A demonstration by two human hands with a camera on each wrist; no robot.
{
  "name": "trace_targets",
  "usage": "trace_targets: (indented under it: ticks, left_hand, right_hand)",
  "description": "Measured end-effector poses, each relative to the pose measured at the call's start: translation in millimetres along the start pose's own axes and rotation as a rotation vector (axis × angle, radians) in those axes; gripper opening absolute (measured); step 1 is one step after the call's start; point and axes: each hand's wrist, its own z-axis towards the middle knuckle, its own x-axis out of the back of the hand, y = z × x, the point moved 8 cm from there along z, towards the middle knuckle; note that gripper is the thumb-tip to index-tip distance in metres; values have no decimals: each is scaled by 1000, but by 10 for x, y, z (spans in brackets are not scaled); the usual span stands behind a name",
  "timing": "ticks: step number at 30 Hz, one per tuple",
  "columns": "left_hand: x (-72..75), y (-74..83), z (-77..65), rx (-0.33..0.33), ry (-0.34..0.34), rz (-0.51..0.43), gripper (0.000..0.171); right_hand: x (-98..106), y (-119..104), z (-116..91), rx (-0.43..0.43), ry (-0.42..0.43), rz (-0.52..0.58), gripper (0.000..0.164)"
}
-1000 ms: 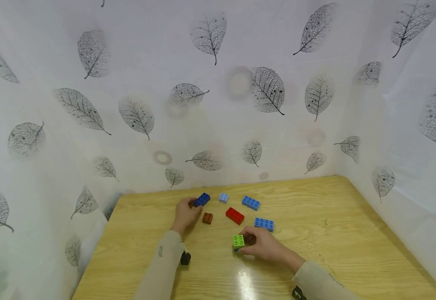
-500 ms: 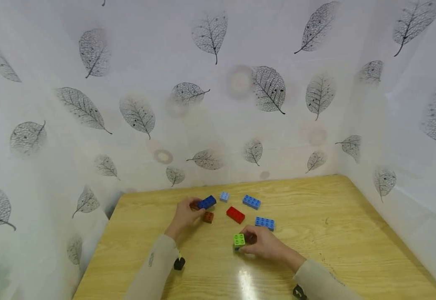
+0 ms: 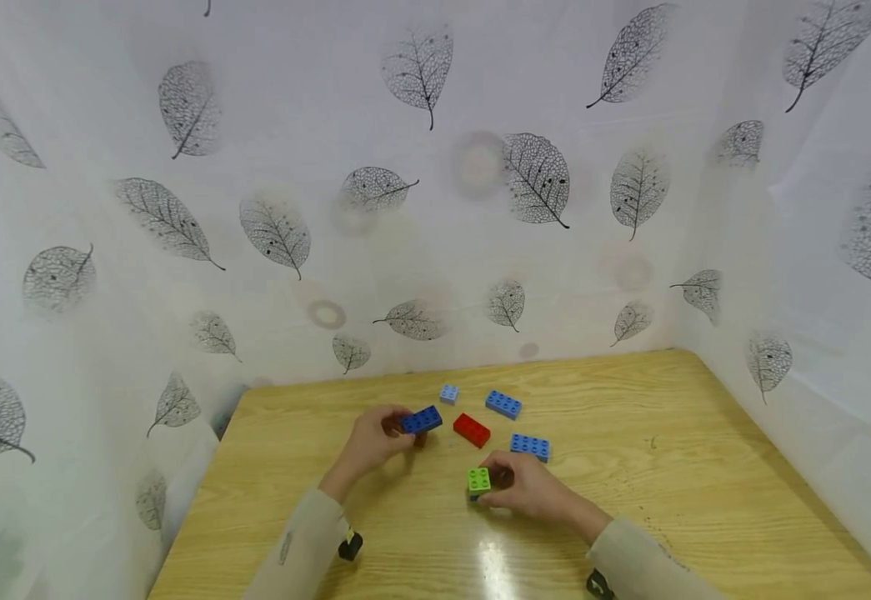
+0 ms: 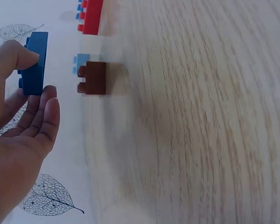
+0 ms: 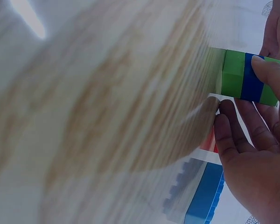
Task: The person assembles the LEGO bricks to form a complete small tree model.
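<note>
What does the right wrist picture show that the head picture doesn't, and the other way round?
Only the right wrist view: the green bottom layer of the brick tower.
Only the head view: the small pale blue brick, and the long dark blue brick in the left grip.
Both: the right grip holding that tower, and the table.

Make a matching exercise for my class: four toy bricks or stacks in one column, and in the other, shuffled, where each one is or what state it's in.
Column one
1. dark blue brick
2. green-and-blue stack
3. red brick
4. brown brick

Column two
A. untouched on the table, partly hidden in the head view
B. gripped by the right hand
C. untouched on the table, fully visible in the head view
D. raised off the table in the left hand

Pairs: 1-D, 2-B, 3-C, 4-A
</note>
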Motion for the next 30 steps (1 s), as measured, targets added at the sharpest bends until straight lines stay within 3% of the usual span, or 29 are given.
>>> trace_targets:
  ticks: [13,30]
  left_hand:
    - [-173,266,-178,-33,-123,-25,38]
    - [-328,413,-389,-95,-230,-26,38]
  right_hand:
    - [-7,11,12,-6,-1,1,31]
    - [-15,22,22,-9,-10,-13,31]
